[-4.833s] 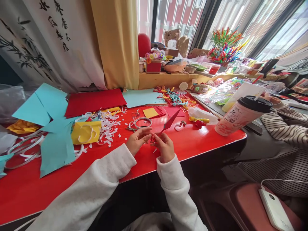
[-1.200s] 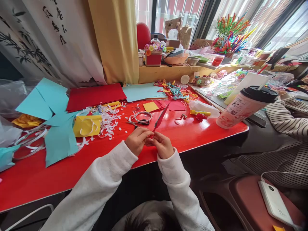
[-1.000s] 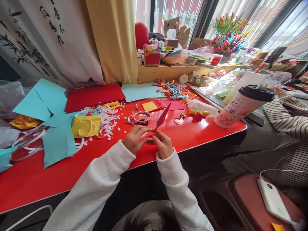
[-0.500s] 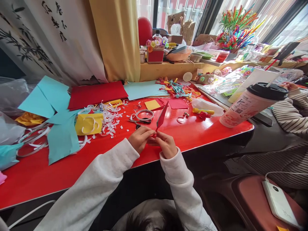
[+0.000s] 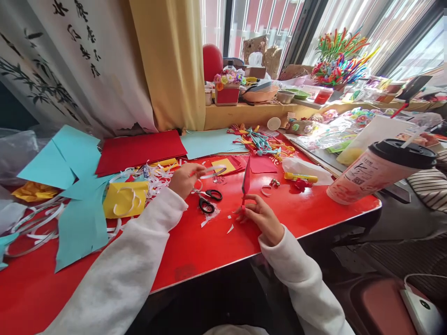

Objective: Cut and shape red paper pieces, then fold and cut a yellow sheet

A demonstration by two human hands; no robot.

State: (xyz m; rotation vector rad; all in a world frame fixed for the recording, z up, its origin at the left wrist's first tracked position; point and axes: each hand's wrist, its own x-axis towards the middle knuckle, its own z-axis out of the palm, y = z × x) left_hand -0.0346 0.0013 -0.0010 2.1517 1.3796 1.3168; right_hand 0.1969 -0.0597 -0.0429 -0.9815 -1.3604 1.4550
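Note:
My right hand (image 5: 260,217) pinches the lower end of a narrow red paper piece (image 5: 246,180), which stands upright above the red table (image 5: 209,237). My left hand (image 5: 184,179) has reached forward and closes its fingers on a roll of white double-sided tape (image 5: 213,170), lifting it just off the table. Black-handled scissors (image 5: 206,201) lie between the two hands. Small white paper scraps (image 5: 209,217) lie near the scissors.
Cyan (image 5: 70,158), red (image 5: 139,148) and yellow (image 5: 123,197) paper sheets and white shreds cover the left of the table. A lidded drink cup (image 5: 377,170) stands at the right edge. A person in a striped sleeve (image 5: 428,184) sits to the right. A cluttered windowsill (image 5: 258,111) runs behind.
My hands have parted. The left hand let go of the red paper piece, reached forward and took hold of the tape roll. The right hand keeps the paper, now upright.

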